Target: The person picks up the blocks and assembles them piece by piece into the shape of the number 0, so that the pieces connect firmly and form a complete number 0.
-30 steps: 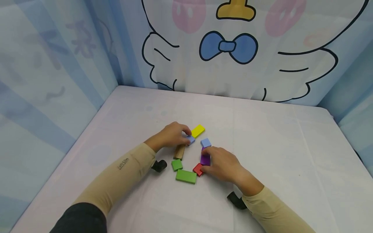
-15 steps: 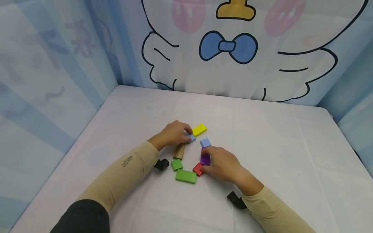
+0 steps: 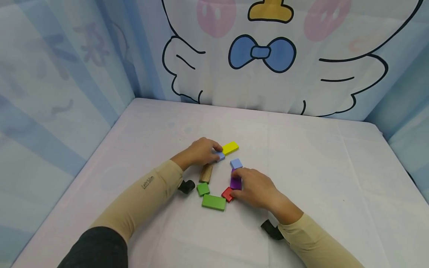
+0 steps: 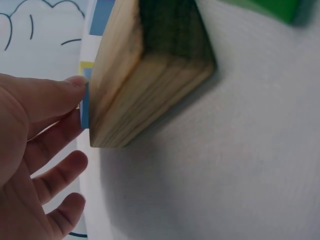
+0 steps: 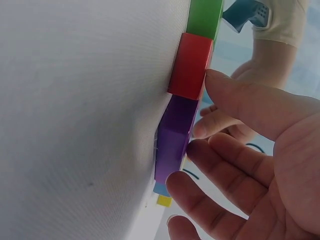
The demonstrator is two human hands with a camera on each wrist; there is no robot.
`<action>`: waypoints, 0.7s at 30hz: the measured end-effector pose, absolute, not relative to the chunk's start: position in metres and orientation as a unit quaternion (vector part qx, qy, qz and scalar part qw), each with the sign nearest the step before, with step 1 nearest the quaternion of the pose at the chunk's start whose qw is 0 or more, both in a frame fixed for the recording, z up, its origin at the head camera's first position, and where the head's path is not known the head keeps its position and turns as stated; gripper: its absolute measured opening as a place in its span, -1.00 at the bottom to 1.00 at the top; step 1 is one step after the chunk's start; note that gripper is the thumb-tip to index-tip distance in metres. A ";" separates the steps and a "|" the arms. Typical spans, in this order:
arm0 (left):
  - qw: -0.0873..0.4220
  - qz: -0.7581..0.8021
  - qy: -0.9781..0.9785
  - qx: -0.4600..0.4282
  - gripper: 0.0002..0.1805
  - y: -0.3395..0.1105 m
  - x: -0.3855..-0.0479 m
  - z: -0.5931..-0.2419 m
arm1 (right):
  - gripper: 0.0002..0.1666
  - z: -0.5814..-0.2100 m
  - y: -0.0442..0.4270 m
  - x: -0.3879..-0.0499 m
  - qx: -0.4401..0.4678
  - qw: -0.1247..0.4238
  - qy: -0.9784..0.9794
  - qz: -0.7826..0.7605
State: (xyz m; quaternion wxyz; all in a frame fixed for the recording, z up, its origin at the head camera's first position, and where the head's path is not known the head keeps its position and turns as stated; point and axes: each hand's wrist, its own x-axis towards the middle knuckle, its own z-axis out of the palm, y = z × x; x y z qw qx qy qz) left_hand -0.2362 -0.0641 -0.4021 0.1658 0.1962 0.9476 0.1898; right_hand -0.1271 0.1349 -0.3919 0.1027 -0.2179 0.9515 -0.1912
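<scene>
In the head view, my left hand (image 3: 201, 152) pinches a small light-blue block (image 3: 220, 156) between thumb and fingers, up against a yellow block (image 3: 230, 148). Just below that hand lies a wooden block (image 3: 206, 174), large in the left wrist view with its wood grain showing. My right hand (image 3: 257, 188) rests beside a purple block (image 3: 236, 183) and a red block (image 3: 227, 194). In the right wrist view its thumb touches the red block's edge, while its loosely bent fingers lie by the purple one. A second light-blue block (image 3: 236, 163) sits at the purple block's far end.
A small green block (image 3: 203, 189) and a longer green block (image 3: 214, 203) form the near side of a rough ring of blocks. White cloth covers the table (image 3: 311, 156). Patterned curtains (image 3: 67, 111) stand behind and on both sides. Black wrist devices (image 3: 272, 230) hang under the sleeves.
My left hand has moved slightly away and to the right with the light-blue block. The yellow block has shifted the same way. My right hand has stayed in place.
</scene>
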 end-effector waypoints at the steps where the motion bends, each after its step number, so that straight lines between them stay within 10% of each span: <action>1: 0.168 0.189 0.947 0.197 -0.59 -0.065 -0.237 -0.402 | -0.53 -0.392 0.135 -0.127 -0.218 0.103 0.951 -0.191; 21: 0.187 0.166 0.951 0.181 -0.59 -0.076 -0.233 -0.398 | -0.55 -0.391 0.134 -0.127 -0.215 0.104 0.953 -0.189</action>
